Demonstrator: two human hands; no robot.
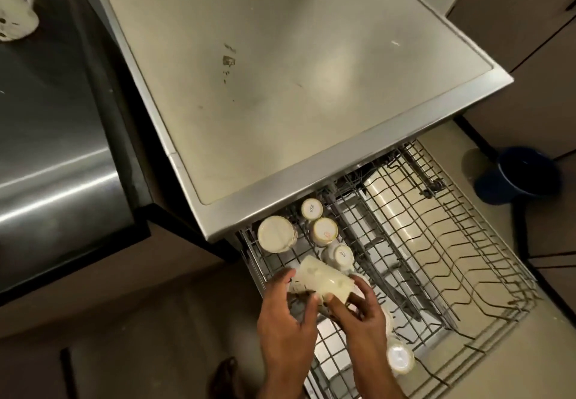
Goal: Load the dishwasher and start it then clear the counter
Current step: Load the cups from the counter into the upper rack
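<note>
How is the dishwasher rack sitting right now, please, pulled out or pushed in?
Pulled out: the wire rack extends well past the steel countertop edge, with upside-down cups exposed in it.

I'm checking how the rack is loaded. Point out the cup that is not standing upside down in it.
The cream cup held in both hands, left hand and right hand, lies tilted sideways above the rack. The other cups stand base-up.

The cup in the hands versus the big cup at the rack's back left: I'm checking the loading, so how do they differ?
The held cup lies tilted on its side; the big cup stands upside down, base up. The left hand and right hand grip the held cup above the rack; the big cup sits free in it, under the counter's edge. Both look cream-white.
</note>
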